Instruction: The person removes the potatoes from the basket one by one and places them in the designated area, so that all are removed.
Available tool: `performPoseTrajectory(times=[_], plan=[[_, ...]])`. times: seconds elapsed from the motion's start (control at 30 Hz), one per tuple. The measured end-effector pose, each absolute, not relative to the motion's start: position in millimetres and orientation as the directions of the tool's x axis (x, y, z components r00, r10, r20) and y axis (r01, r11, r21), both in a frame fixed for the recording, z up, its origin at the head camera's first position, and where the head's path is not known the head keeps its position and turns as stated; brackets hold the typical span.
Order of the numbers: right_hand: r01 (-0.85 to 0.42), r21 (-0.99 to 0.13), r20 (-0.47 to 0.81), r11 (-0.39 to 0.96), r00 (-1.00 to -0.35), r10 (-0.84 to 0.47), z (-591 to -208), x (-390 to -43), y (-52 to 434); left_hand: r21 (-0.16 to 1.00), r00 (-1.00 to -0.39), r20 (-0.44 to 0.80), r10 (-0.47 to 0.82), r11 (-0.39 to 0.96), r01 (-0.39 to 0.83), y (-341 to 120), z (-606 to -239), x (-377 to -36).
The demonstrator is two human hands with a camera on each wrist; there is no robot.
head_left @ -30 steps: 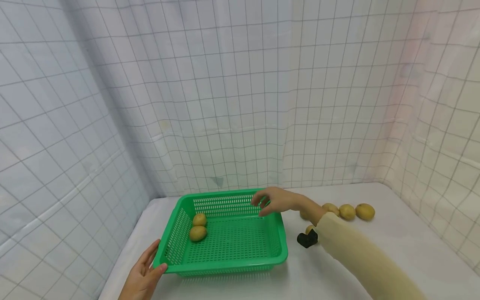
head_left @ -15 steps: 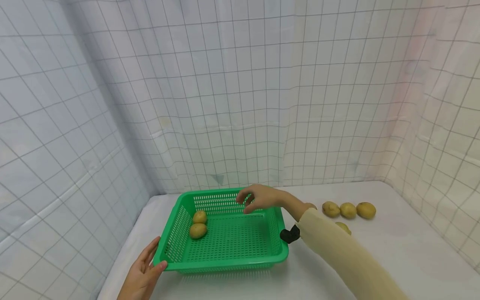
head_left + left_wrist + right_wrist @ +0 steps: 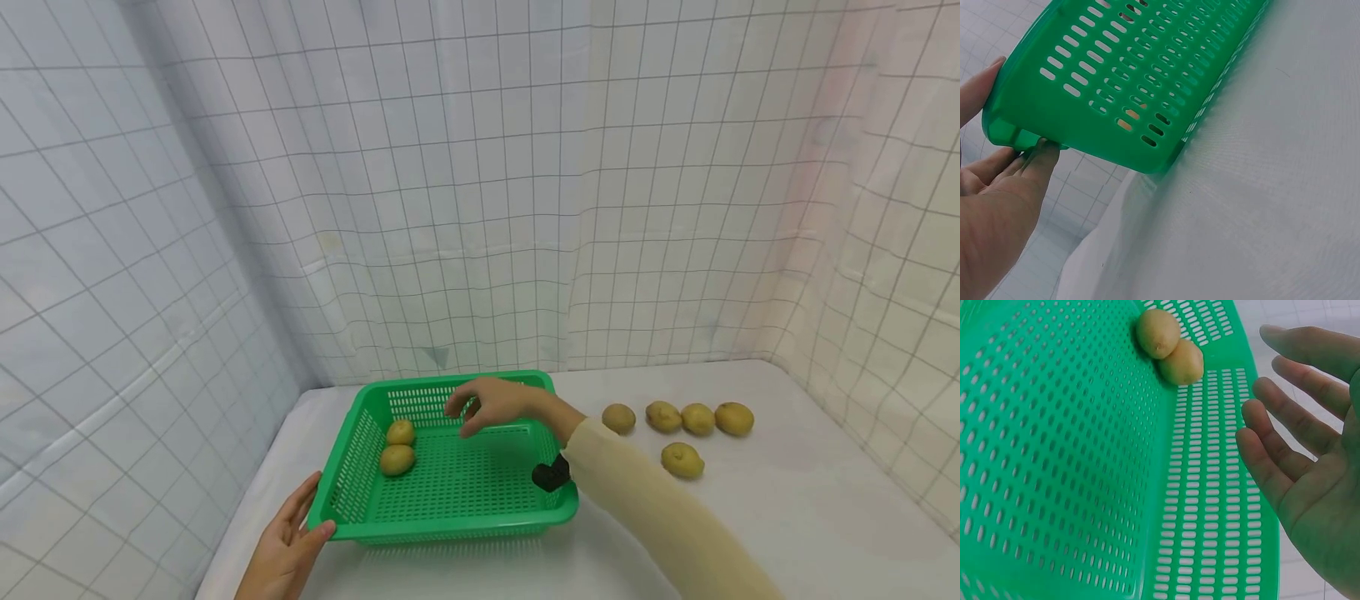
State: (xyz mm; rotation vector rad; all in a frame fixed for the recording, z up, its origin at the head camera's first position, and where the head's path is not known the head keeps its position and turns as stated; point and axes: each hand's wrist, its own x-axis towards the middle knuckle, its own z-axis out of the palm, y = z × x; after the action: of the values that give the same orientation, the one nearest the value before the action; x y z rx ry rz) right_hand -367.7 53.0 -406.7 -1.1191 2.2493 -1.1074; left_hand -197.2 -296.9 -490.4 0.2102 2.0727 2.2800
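Observation:
My left hand (image 3: 281, 546) grips the near-left corner of a green plastic basket (image 3: 450, 531), its thumb on the rim and its fingers under it. In the left wrist view the left hand (image 3: 1007, 181) pinches the rim beside the slotted wall. Two yellowish potatoes (image 3: 397, 459) lie against each other at the basket's left side. Over the basket's far part hovers my right hand (image 3: 491, 402), fingers loosely bent and holding nothing. The right wrist view shows that right hand (image 3: 1310, 450) spread near the basket's slotted wall (image 3: 1210, 487), with both potatoes (image 3: 1158, 334) farther along.
To the right of the basket a row of several potatoes (image 3: 697, 419) lies on the white table (image 3: 810, 500). A lone yellow potato (image 3: 682, 460) is closer to the front. White gridded curtains (image 3: 480, 208) stand behind and at both sides.
My right hand has moved left over the basket, and its sleeve has uncovered potatoes on the table. My left hand keeps its grip on the corner; the two potatoes inside stay put.

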Motion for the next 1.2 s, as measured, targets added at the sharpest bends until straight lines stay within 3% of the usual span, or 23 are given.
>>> performPoseTrajectory(times=[0.23,0.63,0.97,1.2], plan=[[-0.478,-0.807,-0.004,0.348,-0.584,-0.812,-403.1,-368.6,32.1,0.998,-0.990,0.050,0.133,-0.049,0.044,-298.6,-488.1,-198.4],[-0.547,-0.781,0.025,0.301,-0.509,-0.861,-409.6,-372.6,-8.7,0.993,-0.989,0.065,0.136,-0.106,0.051,-298.8,-490.3,-197.8],[-0.508,-0.817,0.025,0.273,-0.504,-0.864,-428.3,-377.2,-32.5,0.989,-0.986,0.082,0.143,-0.131,0.063,-297.0,-490.5,-197.3],[-0.490,-0.818,0.012,0.301,-0.538,-0.843,-443.0,-378.5,-40.7,0.989,-0.986,0.080,0.149,-0.134,0.060,-298.3,-490.9,-196.7]])
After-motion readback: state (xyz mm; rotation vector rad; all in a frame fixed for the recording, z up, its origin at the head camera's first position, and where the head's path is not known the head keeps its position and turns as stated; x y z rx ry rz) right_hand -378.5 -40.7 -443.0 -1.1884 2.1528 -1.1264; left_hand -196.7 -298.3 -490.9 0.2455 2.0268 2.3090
